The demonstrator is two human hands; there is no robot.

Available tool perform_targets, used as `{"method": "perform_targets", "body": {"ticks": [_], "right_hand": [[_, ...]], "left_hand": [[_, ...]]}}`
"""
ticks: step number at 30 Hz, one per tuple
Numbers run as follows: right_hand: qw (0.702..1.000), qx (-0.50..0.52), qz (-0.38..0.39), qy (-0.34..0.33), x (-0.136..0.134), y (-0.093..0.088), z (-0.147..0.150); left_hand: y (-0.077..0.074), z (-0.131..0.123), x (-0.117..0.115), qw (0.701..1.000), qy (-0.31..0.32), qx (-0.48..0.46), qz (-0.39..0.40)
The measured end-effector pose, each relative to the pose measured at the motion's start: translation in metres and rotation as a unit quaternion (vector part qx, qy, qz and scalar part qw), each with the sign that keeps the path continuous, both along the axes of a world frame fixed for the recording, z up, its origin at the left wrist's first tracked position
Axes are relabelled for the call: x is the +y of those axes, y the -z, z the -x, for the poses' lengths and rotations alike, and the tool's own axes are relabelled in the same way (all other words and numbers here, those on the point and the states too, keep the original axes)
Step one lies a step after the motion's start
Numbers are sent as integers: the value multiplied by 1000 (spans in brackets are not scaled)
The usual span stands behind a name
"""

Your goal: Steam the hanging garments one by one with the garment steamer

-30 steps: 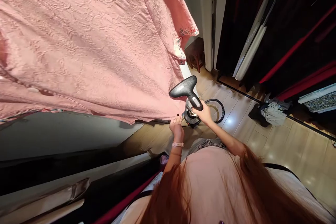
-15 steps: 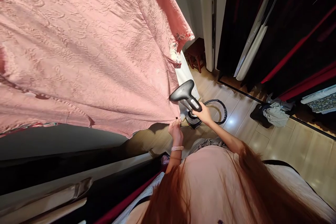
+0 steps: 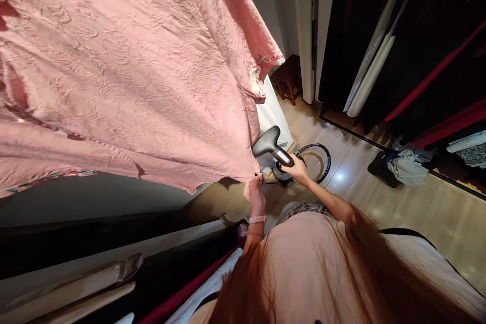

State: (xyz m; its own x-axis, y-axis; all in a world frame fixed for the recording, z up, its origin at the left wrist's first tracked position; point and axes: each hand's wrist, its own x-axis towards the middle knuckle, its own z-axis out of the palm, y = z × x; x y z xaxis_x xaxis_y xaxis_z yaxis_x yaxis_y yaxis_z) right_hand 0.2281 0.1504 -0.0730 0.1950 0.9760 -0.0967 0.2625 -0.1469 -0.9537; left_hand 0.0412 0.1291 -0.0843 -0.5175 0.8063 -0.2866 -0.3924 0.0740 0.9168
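A large pink textured garment (image 3: 132, 76) hangs across the upper left of the view. My left hand (image 3: 254, 193) pinches its lower hem and pulls it taut. My right hand (image 3: 298, 169) grips the handle of a black garment steamer head (image 3: 268, 143), whose flat face sits against the cloth's lower right edge. A black hose (image 3: 317, 154) loops from the handle down to the steamer base (image 3: 281, 176) on the floor.
Pale wooden floor runs to the right. Dark and red clothes hang at the upper right, with a heap of grey and black cloth (image 3: 402, 168) beneath them. A small red stool (image 3: 286, 81) stands by a white door frame. More garments lie at the lower left.
The steamer head has slid down and a little right along the garment's edge. My left hand has kept hold of the hem.
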Motion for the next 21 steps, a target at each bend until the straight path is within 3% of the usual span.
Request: {"method": "perform_targets", "body": {"ticks": [14, 21], "right_hand": [[999, -23, 26, -14, 0, 6, 18], [997, -35, 56, -31, -3, 7, 18]], "left_hand": [[-9, 19, -6, 996, -73, 49, 13], [-13, 21, -7, 996, -78, 40, 17]]}}
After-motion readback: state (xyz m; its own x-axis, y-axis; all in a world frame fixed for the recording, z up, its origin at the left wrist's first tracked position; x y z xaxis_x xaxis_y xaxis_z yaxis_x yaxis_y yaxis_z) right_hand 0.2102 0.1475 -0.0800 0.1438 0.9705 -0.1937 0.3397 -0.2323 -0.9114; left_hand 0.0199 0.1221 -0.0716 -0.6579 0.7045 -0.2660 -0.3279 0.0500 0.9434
